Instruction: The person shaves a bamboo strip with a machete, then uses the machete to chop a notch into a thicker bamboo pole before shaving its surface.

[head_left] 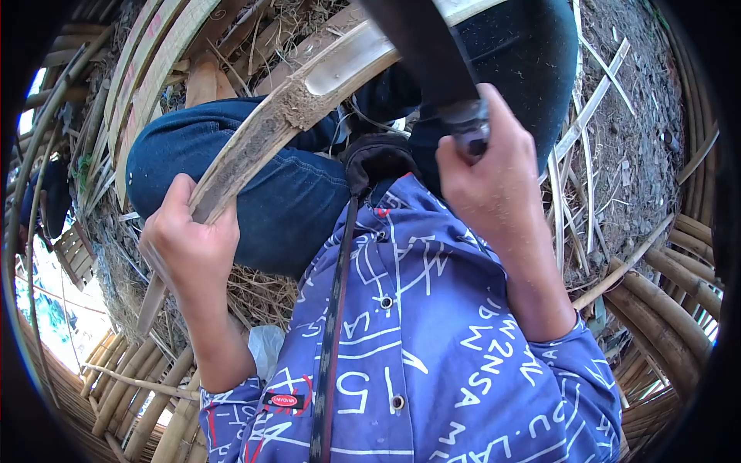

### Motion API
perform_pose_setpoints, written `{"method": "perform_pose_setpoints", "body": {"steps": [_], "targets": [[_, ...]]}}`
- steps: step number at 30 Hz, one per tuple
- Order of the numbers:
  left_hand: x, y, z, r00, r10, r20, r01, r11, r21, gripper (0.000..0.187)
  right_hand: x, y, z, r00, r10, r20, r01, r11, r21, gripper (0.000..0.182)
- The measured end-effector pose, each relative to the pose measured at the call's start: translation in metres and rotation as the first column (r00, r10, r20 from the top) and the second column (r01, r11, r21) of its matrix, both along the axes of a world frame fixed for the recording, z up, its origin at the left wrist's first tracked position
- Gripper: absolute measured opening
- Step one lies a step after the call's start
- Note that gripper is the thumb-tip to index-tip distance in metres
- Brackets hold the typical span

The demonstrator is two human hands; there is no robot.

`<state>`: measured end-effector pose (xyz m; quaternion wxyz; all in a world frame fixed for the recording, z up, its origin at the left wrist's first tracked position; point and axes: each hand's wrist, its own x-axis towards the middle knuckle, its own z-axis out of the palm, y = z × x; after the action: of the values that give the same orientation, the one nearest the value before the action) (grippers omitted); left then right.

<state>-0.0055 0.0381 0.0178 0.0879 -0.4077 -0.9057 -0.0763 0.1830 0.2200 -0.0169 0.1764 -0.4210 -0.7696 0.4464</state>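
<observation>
My left hand [189,243] is closed round the near end of a long split bamboo piece [258,150]. This piece slants up across my legs, showing its hollow inner side with a rough brown node and a pale, smooth stretch past it. In my right hand [498,166] is the handle of a machete [424,54], gripped in a closed fist. Its broad dark blade points away from me, overlaps the far part of the bamboo in this view, and runs out of the frame at the top.
Several split bamboo strips [154,69] lie at upper left. Thin slivers [598,100] are scattered over the dirt ground [641,154] on the right. Bamboo poles [656,316] stand at lower right, with slats [147,401] at lower left. A strap [336,347] crosses my shirt.
</observation>
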Motion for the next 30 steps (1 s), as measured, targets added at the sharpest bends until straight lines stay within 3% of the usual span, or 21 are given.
{"method": "perform_pose_setpoints", "body": {"steps": [3, 5, 7, 12, 16, 20, 21, 23, 27, 28, 30], "targets": [[0.005, 0.002, 0.002, 0.994, 0.059, 0.089, -0.059, 0.998, -0.008, 0.032, 0.002, 0.005, 0.004, 0.993, -0.106, 0.045, 0.108, 0.993, -0.044, 0.023], [0.005, 0.007, 0.002, 0.997, 0.073, 0.025, -0.071, 0.995, -0.064, 0.032, 0.0, -0.008, -0.002, 0.999, -0.047, -0.021, 0.047, 0.999, 0.02, 0.028], [0.005, 0.01, 0.0, 0.997, 0.073, 0.022, -0.071, 0.996, -0.051, 0.032, 0.005, -0.012, -0.001, 0.994, 0.097, 0.055, -0.098, 0.995, 0.015, 0.028], [0.011, 0.011, -0.004, 1.0, 0.002, 0.012, -0.002, 1.0, 0.026, 0.032, 0.002, 0.003, 0.01, 0.994, -0.083, 0.072, 0.087, 0.995, -0.041, 0.023], [0.009, 0.014, -0.01, 0.998, 0.015, 0.055, -0.017, 0.999, 0.046, 0.034, 0.009, -0.002, -0.002, 1.0, -0.016, 0.024, 0.015, 0.999, 0.05, 0.031], [0.009, 0.015, -0.009, 0.995, -0.009, 0.102, 0.0, 0.996, 0.089, 0.034, 0.005, 0.009, -0.001, 0.993, -0.11, 0.04, 0.113, 0.991, -0.066, 0.029], [0.009, 0.017, -0.01, 0.996, 0.01, 0.089, -0.015, 0.998, 0.054, 0.034, 0.002, 0.001, -0.008, 0.996, -0.085, 0.005, 0.085, 0.996, -0.003, 0.029], [0.009, 0.023, -0.009, 0.998, 0.012, 0.069, -0.014, 0.999, 0.032, 0.034, 0.003, -0.005, -0.007, 0.999, -0.037, -0.029, 0.036, 0.999, -0.033, 0.029], [0.005, 0.023, 0.0, 0.984, 0.027, 0.175, -0.045, 0.995, 0.095, 0.034, 0.011, -0.008, 0.0, 0.989, 0.095, -0.112, -0.119, 0.965, -0.234, 0.033], [0.002, 0.023, 0.004, 0.979, 0.037, 0.201, -0.052, 0.996, 0.071, 0.035, 0.013, -0.006, 0.009, 0.994, 0.049, -0.095, -0.079, 0.938, -0.339, 0.035], [0.001, 0.031, 0.013, 0.985, -0.007, 0.174, -0.01, 0.995, 0.094, 0.034, 0.022, 0.0, 0.016, 0.995, 0.008, -0.095, -0.034, 0.96, -0.278, 0.03]]}}
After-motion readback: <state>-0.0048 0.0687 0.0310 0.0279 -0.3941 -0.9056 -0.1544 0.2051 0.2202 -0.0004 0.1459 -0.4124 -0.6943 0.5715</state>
